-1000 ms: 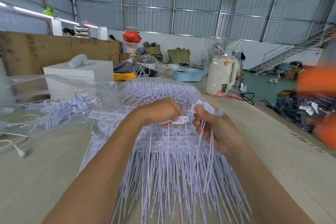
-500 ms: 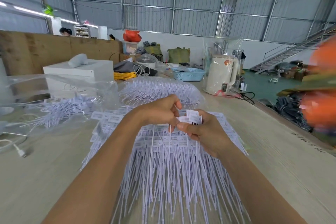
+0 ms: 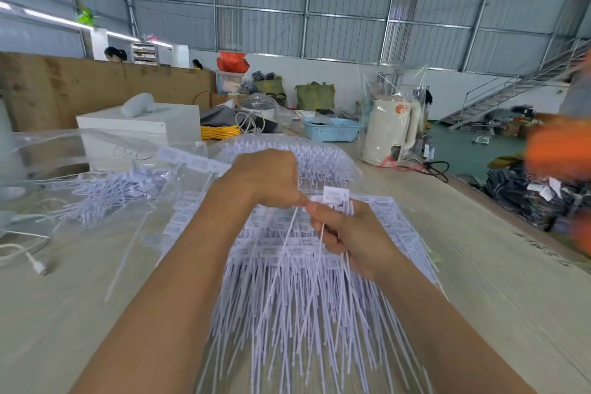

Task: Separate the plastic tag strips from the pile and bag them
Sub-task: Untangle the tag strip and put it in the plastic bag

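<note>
Over the middle of the pale wood-grain table [image 3: 479,281] both hands are up together, just above the big heap of white plastic tag strips [image 3: 303,297], which fans out toward the camera with the flat label ends stacked at the far side. Right hand [image 3: 348,233] has its fingers curled round a small bunch of separated white strips [image 3: 332,198]; their square heads poke out the top of the fist and the thin tails hang down onto the heap. Left hand [image 3: 268,179] is right beside it, thumb and fingertips pinching at a strip right next to the bunch's heads, so the two hands are pretty much touching.

Off to the left there's a crinkly clear plastic bag [image 3: 96,153] lying on the table with more white strips showing through it. Behind the hands sits another clear-wrapped mound of strips [image 3: 313,157]. Further back: a white box [image 3: 140,128], a light blue perforated plastic basket [image 3: 332,129], and a cream electric kettle wrapped in clear film [image 3: 390,128]. Something blurry and orange [image 3: 559,153] is at the right edge, can't tell what.
</note>
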### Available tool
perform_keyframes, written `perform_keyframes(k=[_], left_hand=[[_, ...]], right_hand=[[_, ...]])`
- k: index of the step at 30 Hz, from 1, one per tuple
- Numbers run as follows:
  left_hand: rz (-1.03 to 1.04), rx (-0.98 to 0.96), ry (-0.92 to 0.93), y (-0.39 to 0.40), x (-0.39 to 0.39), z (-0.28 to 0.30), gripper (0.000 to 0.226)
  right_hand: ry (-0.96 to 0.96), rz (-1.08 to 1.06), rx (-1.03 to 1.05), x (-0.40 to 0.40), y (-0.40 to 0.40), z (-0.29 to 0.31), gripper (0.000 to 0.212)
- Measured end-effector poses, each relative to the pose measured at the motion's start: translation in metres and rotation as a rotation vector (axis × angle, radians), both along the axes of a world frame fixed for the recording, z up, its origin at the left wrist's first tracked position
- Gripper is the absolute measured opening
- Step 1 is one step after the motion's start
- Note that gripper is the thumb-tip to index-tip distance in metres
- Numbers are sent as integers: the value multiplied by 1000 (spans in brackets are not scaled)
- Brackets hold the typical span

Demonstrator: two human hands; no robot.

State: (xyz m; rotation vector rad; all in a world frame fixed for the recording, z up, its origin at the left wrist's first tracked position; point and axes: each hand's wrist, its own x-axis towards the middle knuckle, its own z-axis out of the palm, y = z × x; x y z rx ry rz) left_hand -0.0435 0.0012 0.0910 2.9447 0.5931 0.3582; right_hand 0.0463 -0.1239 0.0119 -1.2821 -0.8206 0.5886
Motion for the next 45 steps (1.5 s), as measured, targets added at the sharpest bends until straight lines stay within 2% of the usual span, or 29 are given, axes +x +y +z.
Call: perform_keyframes(k=[3,6,9,11,13,15,19,23,27,29,33,35,36,37,39,42,45], left_hand=[[-28,28,-41,-1,0,1,31],[-80,-231,-96,0,4,-6,46],[-105,-519,-168,2,9,-16,29],[-104,-677,-174,4,10,-20,29],[-86,-775,-158,6,12,-23,30],[-65,-801,-149,5,14,-25,32],[-85,-757,-77,4,16,-28,38],[-121,-782,-22,14,8,-23,52],[-98,-525,-14,11,16,-30,37],[-105,-438,37,6,25,-42,37],[-29,-174,183,6,34,-59,33],[19,-75,145,6,34,-55,41],[3,-75,66,3,34,-50,46],[-38,-123,-44,-1,33,-44,49],[-139,-355,-188,-15,30,-32,57],[-297,-738,-34,-34,27,-25,71],[-357,-917,89,-39,29,-33,68]], right_hand=[[14,9,4,1,-1,3,20],[-20,-59,2,4,-4,6,17],[-64,-155,4,5,-5,6,17],[-133,-217,0,6,-3,6,18],[-281,-274,-26,8,-3,5,16],[-329,-286,-39,9,-4,4,15],[-191,-258,-96,12,-2,2,19],[3,-417,-102,32,-20,4,19],[174,-252,59,40,-31,12,11],[225,-161,140,35,-27,17,8],[260,-84,161,27,-21,18,8],[234,-89,161,25,-19,16,8],[220,-98,167,24,-18,15,8],[211,-114,174,23,-17,15,8],[216,-167,200,23,-15,15,11],[198,-281,209,23,-9,18,20],[242,-430,178,26,-3,23,24]])
